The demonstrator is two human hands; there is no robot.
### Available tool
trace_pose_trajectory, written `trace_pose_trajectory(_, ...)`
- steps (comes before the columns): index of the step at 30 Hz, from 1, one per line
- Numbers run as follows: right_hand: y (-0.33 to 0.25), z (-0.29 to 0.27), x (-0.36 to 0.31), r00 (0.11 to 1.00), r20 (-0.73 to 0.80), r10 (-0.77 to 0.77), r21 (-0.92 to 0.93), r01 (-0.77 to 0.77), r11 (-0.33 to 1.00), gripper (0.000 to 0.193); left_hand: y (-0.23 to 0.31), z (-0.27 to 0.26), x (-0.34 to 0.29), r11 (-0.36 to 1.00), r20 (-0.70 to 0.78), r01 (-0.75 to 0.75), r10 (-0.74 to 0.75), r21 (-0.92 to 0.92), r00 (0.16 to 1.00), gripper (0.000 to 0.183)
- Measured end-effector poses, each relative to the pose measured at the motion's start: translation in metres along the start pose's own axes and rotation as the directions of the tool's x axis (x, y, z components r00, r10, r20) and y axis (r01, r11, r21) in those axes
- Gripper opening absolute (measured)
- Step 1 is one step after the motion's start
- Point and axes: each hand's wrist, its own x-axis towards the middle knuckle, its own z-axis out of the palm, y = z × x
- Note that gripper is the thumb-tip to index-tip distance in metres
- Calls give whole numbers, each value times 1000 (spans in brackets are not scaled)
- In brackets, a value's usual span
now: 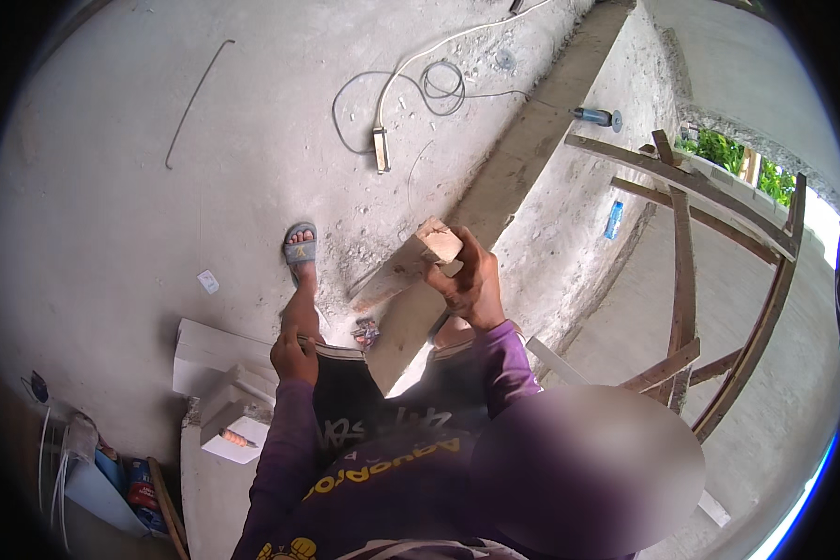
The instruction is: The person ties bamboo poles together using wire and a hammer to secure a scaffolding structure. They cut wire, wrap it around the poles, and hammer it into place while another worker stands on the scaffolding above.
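The right grip [467,278] holds a rough, square-ended wooden block [440,240]; the left grip's [295,358] closure is unclear.

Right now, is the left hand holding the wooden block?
No, the right hand grips the wooden block, while the left hand is by the shorts.

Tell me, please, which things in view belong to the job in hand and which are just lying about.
Seemingly part of the job:
pale block, in the grip of the right hand

Apparently just lying about:
bent rod
power strip
orange-handled tool
blue packet
blue-grey power tool, in neither hand, though possibly for this job
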Motion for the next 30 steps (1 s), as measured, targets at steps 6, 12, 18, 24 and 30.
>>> trace_pose_trajectory(6,-168,-64,-31,949,-18,-314,-85,311,946,57,-12,-91,4,987,-229,-110,80,-120,970,43)
trace_pose_trajectory(12,-273,-88,-33,780,-167,-603,-170,580,797,64,-23,-203,-19,915,-459,-149,-44,-376,887,41)
trace_pose_trajectory(18,-359,-94,-1,562,-433,-705,-165,719,675,48,-36,-277,-35,837,-655,-290,-103,-463,749,41)
trace_pose_trajectory(24,-408,-82,94,467,-630,-620,-125,728,675,47,-47,-388,-36,844,-752,-352,-89,-405,653,45)
trace_pose_trajectory(30,-478,4,185,683,-302,-664,-101,670,735,39,-199,-373,7,741,-489,69,-506,-668,711,46)
